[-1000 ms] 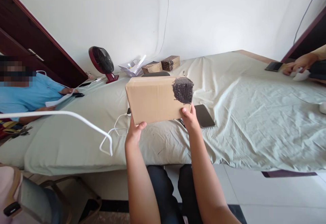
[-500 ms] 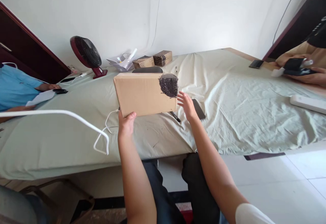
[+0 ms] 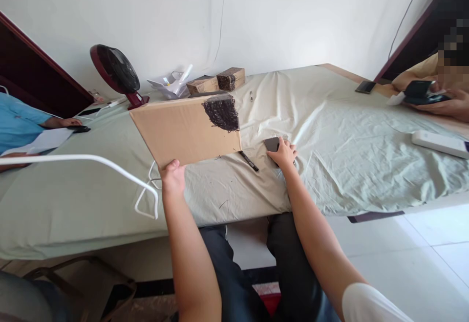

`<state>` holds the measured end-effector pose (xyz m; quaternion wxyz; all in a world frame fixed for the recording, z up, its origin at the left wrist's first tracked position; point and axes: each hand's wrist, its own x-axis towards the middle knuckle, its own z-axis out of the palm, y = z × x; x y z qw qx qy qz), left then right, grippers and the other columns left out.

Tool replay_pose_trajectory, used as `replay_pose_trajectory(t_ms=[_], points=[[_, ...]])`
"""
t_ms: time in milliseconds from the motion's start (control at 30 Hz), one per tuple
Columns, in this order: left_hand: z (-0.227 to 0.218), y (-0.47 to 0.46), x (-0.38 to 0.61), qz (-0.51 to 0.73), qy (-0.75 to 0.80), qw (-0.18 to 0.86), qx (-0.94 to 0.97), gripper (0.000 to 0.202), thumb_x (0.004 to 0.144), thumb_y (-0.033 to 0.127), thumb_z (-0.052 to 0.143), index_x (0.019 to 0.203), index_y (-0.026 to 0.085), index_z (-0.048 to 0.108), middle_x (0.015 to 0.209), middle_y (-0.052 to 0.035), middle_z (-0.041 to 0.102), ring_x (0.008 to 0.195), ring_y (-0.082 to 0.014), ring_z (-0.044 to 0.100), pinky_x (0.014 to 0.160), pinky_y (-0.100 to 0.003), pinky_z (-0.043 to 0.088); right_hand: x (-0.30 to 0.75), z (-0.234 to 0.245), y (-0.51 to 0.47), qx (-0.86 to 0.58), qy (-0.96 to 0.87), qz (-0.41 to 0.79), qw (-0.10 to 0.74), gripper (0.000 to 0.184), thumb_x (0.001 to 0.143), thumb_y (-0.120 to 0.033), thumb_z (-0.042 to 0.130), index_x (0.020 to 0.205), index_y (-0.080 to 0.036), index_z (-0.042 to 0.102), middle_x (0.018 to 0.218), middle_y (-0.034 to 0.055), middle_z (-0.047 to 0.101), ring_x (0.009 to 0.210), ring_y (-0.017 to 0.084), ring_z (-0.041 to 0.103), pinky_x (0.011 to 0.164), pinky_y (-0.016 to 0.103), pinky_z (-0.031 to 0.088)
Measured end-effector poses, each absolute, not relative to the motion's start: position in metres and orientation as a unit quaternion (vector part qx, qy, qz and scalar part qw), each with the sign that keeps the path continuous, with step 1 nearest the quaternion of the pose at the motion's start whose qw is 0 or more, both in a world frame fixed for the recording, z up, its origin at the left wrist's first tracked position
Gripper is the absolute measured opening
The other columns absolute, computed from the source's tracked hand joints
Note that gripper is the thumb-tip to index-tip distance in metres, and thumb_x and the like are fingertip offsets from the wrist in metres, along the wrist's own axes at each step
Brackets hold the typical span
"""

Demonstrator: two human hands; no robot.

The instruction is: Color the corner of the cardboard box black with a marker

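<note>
Left grip (image 3: 173, 178) still clamps carton (image 3: 183, 131); right grip (image 3: 286, 154), earlier there, now clasps dark device (image 3: 271, 143).

Cdbd box (image 3: 179, 134) tilts, w/ blk scribble; slab's (image 3: 271, 143) dk.

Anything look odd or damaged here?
Yes: a ragged black scribble covers the upper right corner of the cardboard box in the left hand, odd against its otherwise plain face. The cloth lies rumpled toward the right.
</note>
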<state>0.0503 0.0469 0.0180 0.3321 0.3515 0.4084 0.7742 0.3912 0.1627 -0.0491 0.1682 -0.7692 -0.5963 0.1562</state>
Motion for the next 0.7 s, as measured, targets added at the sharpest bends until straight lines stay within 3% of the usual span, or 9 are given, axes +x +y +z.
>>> replay_pose_trajectory(t_ms=[200, 400, 700], points=[[0.013, 0.048, 0.050, 0.776, 0.403, 0.329, 0.356, 0.055, 0.053, 0.047, 0.084, 0.104, 0.030, 0.071, 0.117, -0.0079, 0.075, 0.128, -0.0354, 0.064, 0.104, -0.054, 0.052, 0.399, -0.046, 0.168, -0.764, -0.597, 0.174, 0.169, 0.100, 0.088, -0.047, 0.071, 0.175, -0.023, 0.026, 0.170, 0.0141, 0.046, 0.147, 0.046, 0.043, 0.119, 0.054, 0.037], [0.000, 0.053, 0.048, 0.772, 0.411, 0.330, 0.356, 0.052, 0.054, 0.047, 0.085, 0.101, 0.028, 0.069, 0.113, -0.0075, 0.074, 0.130, -0.0355, 0.064, 0.107, -0.056, 0.050, 0.396, -0.044, 0.172, -0.775, -0.586, 0.175, 0.158, 0.103, 0.087, -0.046, 0.074, 0.174, -0.016, 0.028, 0.170, 0.0177, 0.044, 0.150, 0.046, 0.041, 0.121, 0.053, 0.036], [-0.008, 0.058, 0.044, 0.775, 0.404, 0.351, 0.337, 0.066, 0.049, 0.053, 0.090, 0.108, 0.031, 0.073, 0.121, -0.0077, 0.076, 0.129, -0.0351, 0.065, 0.105, -0.053, 0.052, 0.377, -0.037, 0.162, -0.789, -0.571, 0.157, 0.165, 0.103, 0.090, -0.048, 0.071, 0.175, -0.013, 0.025, 0.170, 0.0183, 0.045, 0.151, 0.045, 0.040, 0.122, 0.053, 0.037]])
